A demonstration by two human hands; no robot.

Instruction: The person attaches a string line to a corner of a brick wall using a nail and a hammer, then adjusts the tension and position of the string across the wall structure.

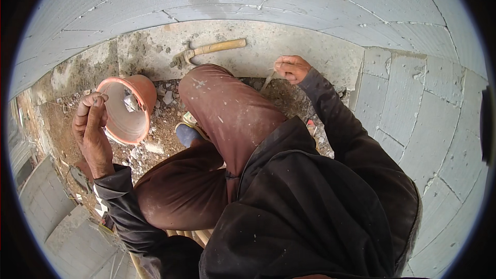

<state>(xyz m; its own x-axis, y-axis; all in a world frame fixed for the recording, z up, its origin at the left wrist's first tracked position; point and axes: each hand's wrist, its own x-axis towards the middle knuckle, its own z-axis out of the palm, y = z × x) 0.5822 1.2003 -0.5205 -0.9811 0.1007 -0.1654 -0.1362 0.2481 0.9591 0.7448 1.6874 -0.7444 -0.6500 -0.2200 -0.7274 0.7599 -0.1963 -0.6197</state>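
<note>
My left hand (92, 130) is raised at the left, beside the rim of an orange bucket (146, 93). Its thumb and fingers are pinched together, and a faint thin strand (63, 106) runs off to the left from them. Beyond my right knee, my right hand (293, 68) is closed with its fingers curled in. From its fingertips a pale, see-through strand (269, 78) hangs toward the ground; its exact kind is too fine to make out. A hammer (219, 47) with a wooden handle lies on the concrete ledge between my hands, touched by neither.
A grey block wall (320, 0) curves across the far side, and more grey blocks (413, 108) stand at the right. Rubble and soil (155, 147) cover the ground around my blue shoe (188, 134). Grey slabs (49, 196) lie at the lower left. The bucket is tipped toward me.
</note>
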